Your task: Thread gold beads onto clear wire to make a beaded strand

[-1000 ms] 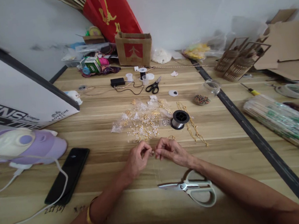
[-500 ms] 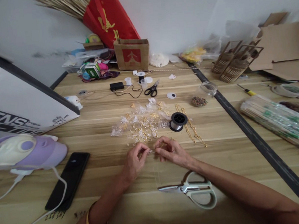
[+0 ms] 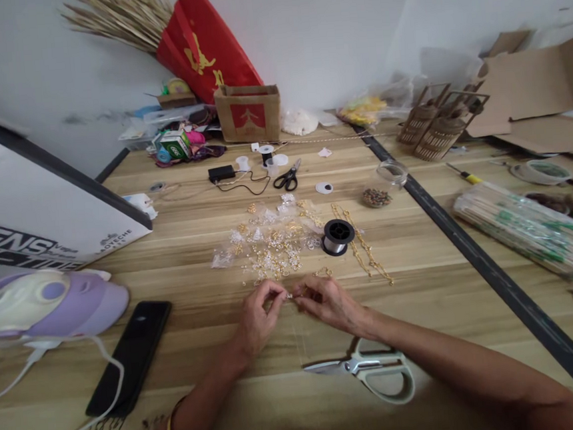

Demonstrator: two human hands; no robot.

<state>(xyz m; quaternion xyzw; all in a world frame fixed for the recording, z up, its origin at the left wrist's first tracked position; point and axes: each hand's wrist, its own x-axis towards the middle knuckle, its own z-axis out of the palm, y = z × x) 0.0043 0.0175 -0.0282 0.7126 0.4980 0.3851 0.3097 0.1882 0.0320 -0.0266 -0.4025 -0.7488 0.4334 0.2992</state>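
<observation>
Between my two hands sits a small shiny bead piece (image 3: 289, 296), too small to make out well. My left hand (image 3: 262, 314) pinches it from the left with thumb and forefinger. From the other side my right hand (image 3: 328, 300) closes its fingertips at the same spot; what they hold there is partly hidden. A thin clear thread hangs below toward the pale-handled scissors (image 3: 377, 369), lying near my right forearm. Just beyond my hands spread loose clear and gold beads (image 3: 273, 259), with a black spool of thread (image 3: 338, 237) and a gold chain (image 3: 364, 248) to their right.
At left lie a black phone (image 3: 131, 356), a white cable and a purple-white device (image 3: 58, 302) beside a big box (image 3: 45, 203). Black scissors (image 3: 288, 177) and a jar of mixed beads (image 3: 376, 198) stand farther back. Wrapped sticks (image 3: 532, 220) lie at right.
The whole view has shifted slightly, with the table things appearing a little lower. My hands stay together at the small piece, and the right fingers have curled in closer.
</observation>
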